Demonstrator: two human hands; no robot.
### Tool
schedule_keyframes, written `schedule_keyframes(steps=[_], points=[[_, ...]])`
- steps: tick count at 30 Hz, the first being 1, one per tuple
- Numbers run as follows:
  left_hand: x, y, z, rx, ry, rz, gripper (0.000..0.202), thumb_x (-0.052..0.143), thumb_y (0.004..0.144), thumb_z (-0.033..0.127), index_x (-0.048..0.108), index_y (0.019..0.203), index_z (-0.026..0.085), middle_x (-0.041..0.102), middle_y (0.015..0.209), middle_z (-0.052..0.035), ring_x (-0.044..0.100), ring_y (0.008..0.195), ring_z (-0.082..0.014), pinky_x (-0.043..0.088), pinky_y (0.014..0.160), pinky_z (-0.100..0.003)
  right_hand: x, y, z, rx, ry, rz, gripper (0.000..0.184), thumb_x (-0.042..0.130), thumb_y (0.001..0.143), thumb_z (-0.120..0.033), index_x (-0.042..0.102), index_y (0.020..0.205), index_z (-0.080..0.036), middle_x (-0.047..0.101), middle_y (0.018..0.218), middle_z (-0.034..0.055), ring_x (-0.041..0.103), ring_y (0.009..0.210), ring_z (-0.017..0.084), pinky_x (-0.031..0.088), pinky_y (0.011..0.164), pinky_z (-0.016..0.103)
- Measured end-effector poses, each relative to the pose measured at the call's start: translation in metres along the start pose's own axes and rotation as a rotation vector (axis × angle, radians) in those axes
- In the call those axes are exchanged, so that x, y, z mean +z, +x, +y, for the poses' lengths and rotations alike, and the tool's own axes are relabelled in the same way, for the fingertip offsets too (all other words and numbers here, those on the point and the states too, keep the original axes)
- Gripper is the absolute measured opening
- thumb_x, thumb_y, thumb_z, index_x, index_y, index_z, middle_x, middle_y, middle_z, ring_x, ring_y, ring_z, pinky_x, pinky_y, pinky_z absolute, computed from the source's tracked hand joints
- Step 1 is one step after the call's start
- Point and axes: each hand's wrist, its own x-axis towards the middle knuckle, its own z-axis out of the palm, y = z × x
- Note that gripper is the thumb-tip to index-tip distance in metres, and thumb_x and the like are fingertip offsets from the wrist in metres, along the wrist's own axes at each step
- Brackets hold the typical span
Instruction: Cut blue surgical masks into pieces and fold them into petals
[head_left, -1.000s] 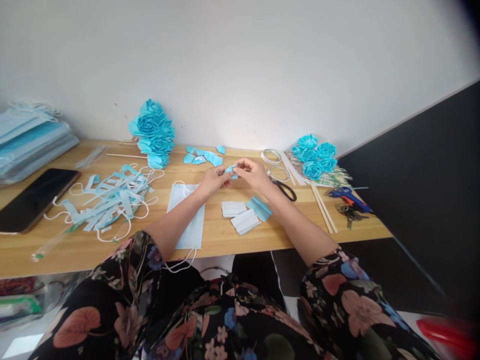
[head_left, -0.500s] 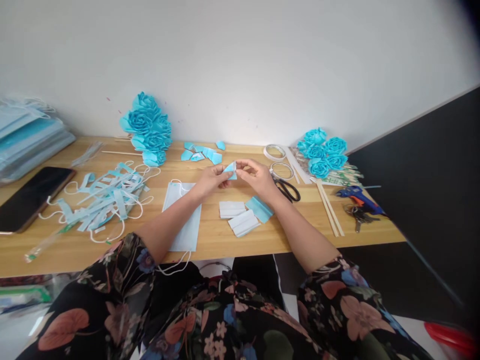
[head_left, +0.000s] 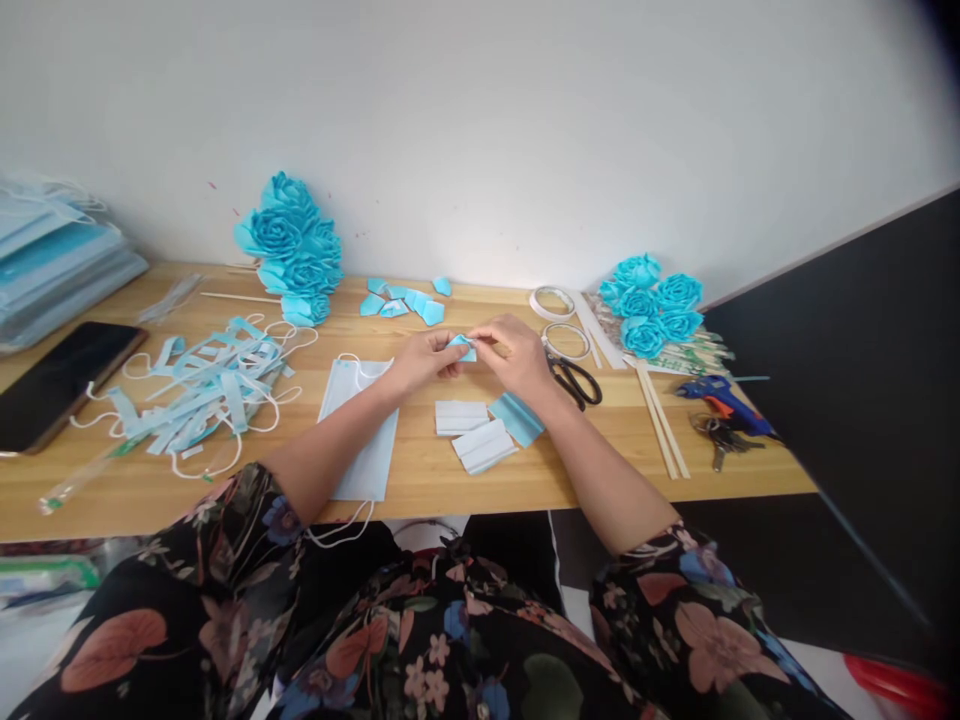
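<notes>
A small folded piece of blue mask fabric is held above the table between my two hands. My left hand pinches it from the left, thumb on top. From the right, my right hand has thumb and fingertips closed on its upper edge. Below lie two white pleated pieces and a blue pleated piece. Under my left forearm rests a whole face mask with ear loops. Beyond my hands, several cut blue petal shapes are scattered.
Blue fabric roses stand back left, more roses at right. Mask scraps, a phone and stacked masks occupy the left. Scissors, tape rolls, wooden sticks, a glue gun and keys lie right.
The piece in my hands has been folded or curled at its top edge, and its front shows bluer. My right fingers have tilted over it. The view has shifted slightly.
</notes>
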Motion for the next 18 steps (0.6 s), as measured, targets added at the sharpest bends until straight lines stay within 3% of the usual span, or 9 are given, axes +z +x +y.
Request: schedule_keyframes(steps=[6,18], points=[[-0.0002,-0.0005,0.0008,0.0,-0.037,0.036,0.032,0.073,0.078,0.043,0.06,0.074,0.014,0.063,0.06,-0.0001,0.056,0.055,-0.0084,0.045,0.057,-0.021,-0.0007,0.0006,0.0032,-0.108,-0.042,0.007,0.018,0.06,0.094,-0.018,0.076,0.097,-0.024,0.076,0.092,0.0045,0.067,0.089,0.02,0.052,0.081,0.034],[0.0004,-0.0014,0.0016,0.005,-0.093,0.066,0.035,0.076,0.076,0.046,0.059,0.076,0.015,0.063,0.061,0.0009,0.056,0.055,-0.0081,0.045,0.058,-0.021,0.0004,-0.0011,0.0045,-0.158,-0.028,0.02,0.027,0.057,0.094,-0.012,0.078,0.106,-0.025,0.078,0.099,0.0046,0.069,0.091,0.019,0.054,0.082,0.033]])
